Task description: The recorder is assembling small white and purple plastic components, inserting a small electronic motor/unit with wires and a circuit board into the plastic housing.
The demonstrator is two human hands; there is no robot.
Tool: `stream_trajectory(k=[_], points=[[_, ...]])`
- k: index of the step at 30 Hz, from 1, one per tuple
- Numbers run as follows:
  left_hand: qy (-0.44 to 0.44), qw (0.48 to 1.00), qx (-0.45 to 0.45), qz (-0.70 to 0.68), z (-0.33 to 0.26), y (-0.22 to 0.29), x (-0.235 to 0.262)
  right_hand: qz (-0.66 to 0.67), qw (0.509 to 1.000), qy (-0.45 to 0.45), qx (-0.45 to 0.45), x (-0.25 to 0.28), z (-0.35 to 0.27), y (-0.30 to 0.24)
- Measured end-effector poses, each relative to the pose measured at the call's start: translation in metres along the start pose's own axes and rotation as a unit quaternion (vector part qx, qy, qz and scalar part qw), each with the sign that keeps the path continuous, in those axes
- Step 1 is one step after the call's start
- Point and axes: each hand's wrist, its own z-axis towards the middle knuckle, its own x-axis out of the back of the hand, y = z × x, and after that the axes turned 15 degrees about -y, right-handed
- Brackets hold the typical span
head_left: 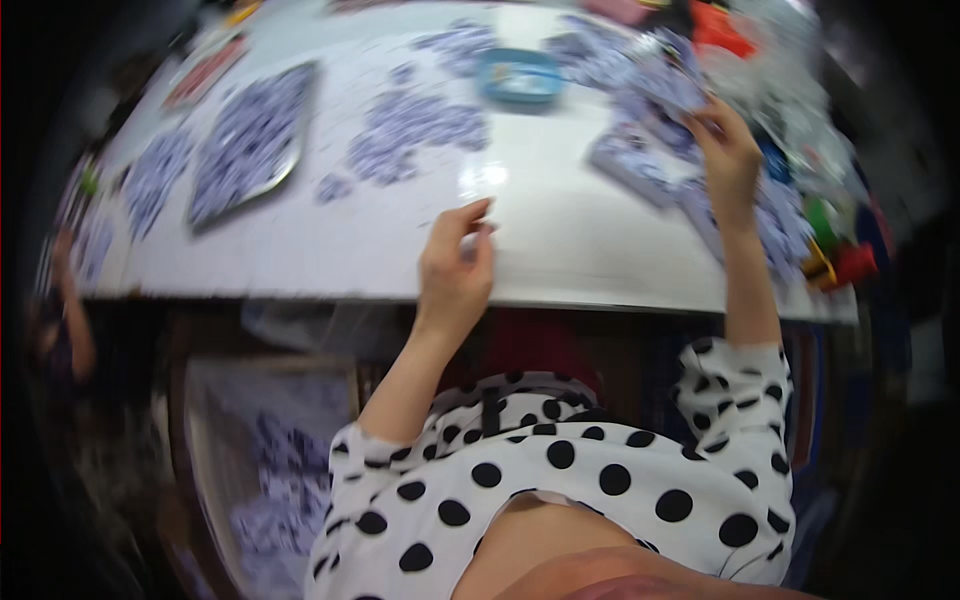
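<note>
The left hand [455,265] pinched a small pale piece [478,232] between thumb and fingertips above the white table [560,240] near its front edge. The right hand [728,150] (fingers curled, grip blurred) touched the blue-printed pieces [655,85] lying farther back and to the right.

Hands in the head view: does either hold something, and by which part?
The left hand pinches a small pale piece between its fingertips; the picture is too blurred to tell which part. The right hand reaches into the blue-white pieces; whether it grips one cannot be told.
</note>
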Motion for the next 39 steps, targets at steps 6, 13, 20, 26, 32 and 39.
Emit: stream_trajectory(k=[6,13,20,26,32,39], points=[[0.095,0.995,-0.034,-0.024,-0.007,-0.007,0.024,0.164,0.964,-0.195,-0.082,-0.047,-0.099,-0.048],[0.074,0.986,-0.104,0.111,0.021,-0.029,0.017,0.213,0.932,-0.29,-0.034,-0.091,-0.129,0.007],[0.021,0.987,-0.072,0.145,0.039,-0.058,0.007,0.226,0.929,-0.279,0.087,-0.135,-0.108,0.048],[-0.038,0.973,-0.095,0.208,0.067,-0.089,-0.012,0.131,0.948,-0.29,0.026,-0.086,-0.116,-0.055],[-0.107,0.949,-0.064,0.289,0.073,-0.083,-0.016,0.098,0.957,-0.258,0.092,-0.088,-0.112,-0.026],[-0.076,0.964,-0.062,0.247,0.066,-0.083,-0.02,0.212,0.907,-0.185,0.313,-0.119,-0.104,-0.024]])
